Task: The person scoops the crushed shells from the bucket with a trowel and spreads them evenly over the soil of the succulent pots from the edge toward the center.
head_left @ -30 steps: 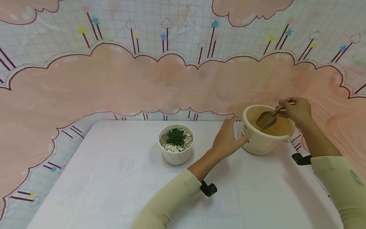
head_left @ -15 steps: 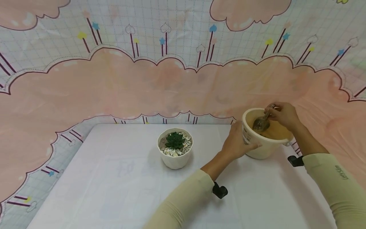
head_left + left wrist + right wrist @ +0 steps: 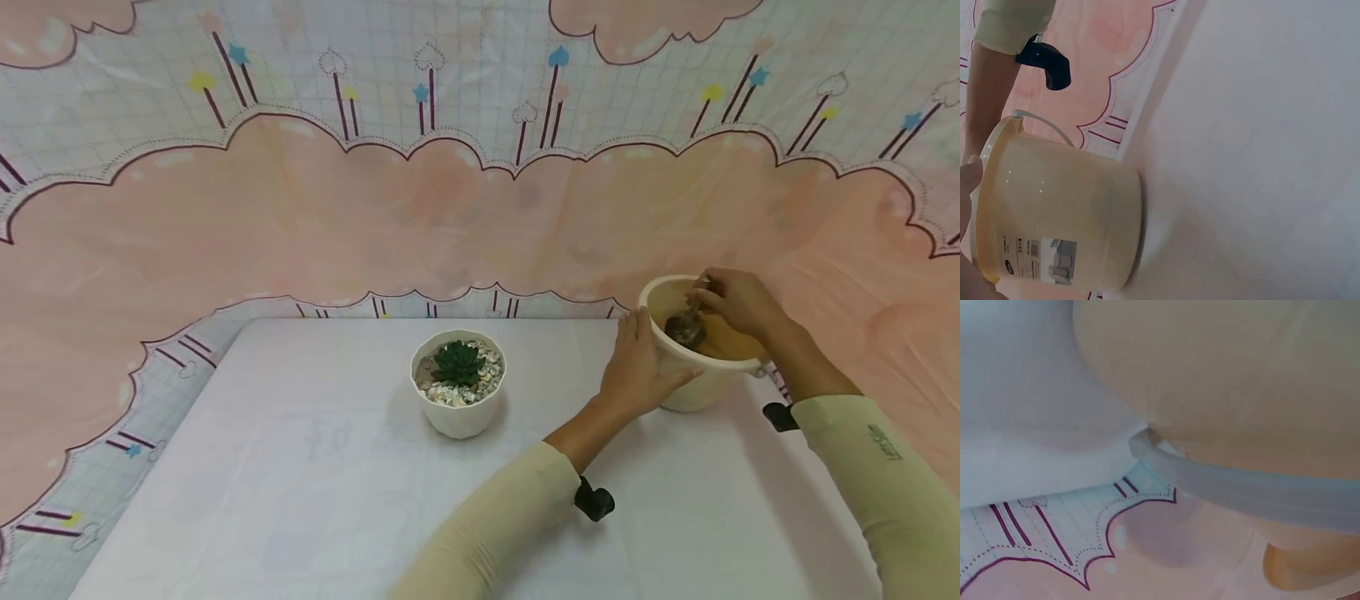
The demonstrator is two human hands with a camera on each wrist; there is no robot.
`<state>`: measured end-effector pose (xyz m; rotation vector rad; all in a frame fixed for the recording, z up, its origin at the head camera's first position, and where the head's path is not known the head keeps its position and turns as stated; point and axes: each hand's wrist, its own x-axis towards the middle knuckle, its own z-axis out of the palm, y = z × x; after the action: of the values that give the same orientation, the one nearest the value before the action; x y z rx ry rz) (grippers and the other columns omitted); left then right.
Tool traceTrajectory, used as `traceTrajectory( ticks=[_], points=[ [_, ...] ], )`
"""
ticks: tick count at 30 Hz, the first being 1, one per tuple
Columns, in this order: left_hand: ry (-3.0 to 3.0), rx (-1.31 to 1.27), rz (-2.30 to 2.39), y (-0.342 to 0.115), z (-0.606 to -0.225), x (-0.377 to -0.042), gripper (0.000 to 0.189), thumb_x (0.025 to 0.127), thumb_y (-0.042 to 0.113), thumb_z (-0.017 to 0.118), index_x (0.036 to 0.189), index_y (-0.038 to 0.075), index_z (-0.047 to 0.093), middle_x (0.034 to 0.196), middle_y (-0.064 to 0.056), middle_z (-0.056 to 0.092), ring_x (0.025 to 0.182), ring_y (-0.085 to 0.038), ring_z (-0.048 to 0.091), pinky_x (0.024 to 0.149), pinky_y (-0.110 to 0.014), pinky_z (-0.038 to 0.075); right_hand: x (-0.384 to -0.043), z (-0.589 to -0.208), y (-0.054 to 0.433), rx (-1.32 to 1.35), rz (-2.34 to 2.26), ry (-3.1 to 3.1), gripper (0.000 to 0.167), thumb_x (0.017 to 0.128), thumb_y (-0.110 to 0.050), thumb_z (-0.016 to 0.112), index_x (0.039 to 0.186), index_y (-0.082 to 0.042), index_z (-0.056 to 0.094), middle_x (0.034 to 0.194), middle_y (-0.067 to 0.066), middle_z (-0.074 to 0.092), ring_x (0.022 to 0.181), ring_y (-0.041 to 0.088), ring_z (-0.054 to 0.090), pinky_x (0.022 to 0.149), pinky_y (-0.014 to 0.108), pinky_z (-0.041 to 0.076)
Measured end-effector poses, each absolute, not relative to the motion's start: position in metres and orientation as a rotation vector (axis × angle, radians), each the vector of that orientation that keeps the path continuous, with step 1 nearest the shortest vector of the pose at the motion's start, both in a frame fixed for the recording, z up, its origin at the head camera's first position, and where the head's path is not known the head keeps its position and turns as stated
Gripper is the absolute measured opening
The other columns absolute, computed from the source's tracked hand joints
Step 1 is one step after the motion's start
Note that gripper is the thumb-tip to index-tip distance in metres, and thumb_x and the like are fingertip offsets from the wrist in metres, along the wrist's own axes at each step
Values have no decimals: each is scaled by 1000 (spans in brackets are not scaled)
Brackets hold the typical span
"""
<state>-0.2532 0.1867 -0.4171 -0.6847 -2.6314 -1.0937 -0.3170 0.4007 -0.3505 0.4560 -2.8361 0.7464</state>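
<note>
Head cam: right hand's (image 3: 733,302) grip is pinched round the scoop (image 3: 686,330) handle, scoop head down inside the cream bucket (image 3: 705,389) on the tabletop (image 3: 337,500). Left hand's (image 3: 637,368) grip is spread pretty wide against the bucket. Potted succulent (image 3: 459,383) sits well left.

Left wrist: thumb (image 3: 969,178) at the rim, picture label (image 3: 1058,259) below.

Right wrist: bucket wall plus grey bail (image 3: 1241,486).

The left hand (image 3: 969,278) touches a cream bucket (image 3: 1072,194) bearing a printed label (image 3: 1038,259).

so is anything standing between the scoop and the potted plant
Yes: the wall of the bucket and the left grip against it stand between the scoop, whose head is inside, and the potted plant. Beyond them, nothing visible is in the way.
</note>
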Motion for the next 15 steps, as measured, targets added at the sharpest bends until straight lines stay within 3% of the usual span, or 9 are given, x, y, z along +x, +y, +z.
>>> traceTrajectory(
  ticks=[7, 15],
  points=[
    [-2716, -597, -841, 194, -419, -254, 112, 94, 65, 68, 166, -3, 15, 171, -18, 21, 159, -27, 17, 120, -27, 28, -322, -344, 401, 522, 657, -2936, 21, 112, -15, 55, 106, 4, 63, 93, 18, 74, 87, 42, 74, 78, 52, 61],
    [-2709, -587, -788, 198, -419, -254, 112, 93, 68, 68, 165, -3, 19, 169, -18, 28, 158, -26, 22, 121, -27, 26, -319, -335, 412, 512, 652, -3074, 18, 112, -8, 51, 108, 8, 58, 97, 23, 73, 91, 44, 74, 79, 49, 62]
  ],
)
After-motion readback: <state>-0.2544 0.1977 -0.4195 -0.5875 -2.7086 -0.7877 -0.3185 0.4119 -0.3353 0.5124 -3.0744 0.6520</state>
